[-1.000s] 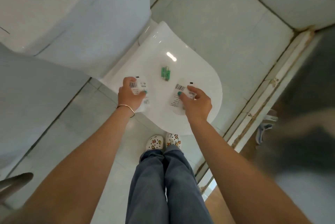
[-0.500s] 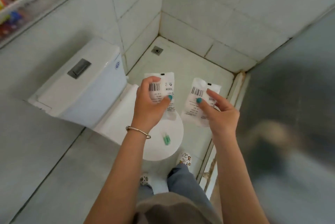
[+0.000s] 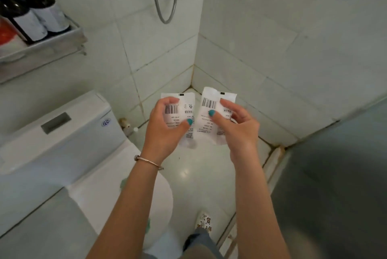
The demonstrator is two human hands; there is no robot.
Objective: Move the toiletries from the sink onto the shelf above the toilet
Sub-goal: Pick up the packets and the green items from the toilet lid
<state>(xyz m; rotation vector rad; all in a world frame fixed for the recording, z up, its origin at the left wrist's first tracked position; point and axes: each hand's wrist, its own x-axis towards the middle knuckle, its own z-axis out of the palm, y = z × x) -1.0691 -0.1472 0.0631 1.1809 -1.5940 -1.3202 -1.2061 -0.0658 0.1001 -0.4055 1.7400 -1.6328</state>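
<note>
I count two white sachets, one (image 3: 184, 116) at 11 o'clock of the other (image 3: 211, 124). Two dark bottles stand on one metal shelf (image 3: 41, 49) at my 10 o'clock: one (image 3: 23, 20), one (image 3: 50, 13). One toilet (image 3: 62, 133), one shower hose (image 3: 165, 3), one bracelet (image 3: 148, 161).

Glossy white ceramic toilet lid (image 3: 125, 191); brushed metal shelf (image 3: 48, 47), upper left; thin white plastic sachets (image 3: 189, 110), printed; matt tiled wall (image 3: 261, 53).
</note>
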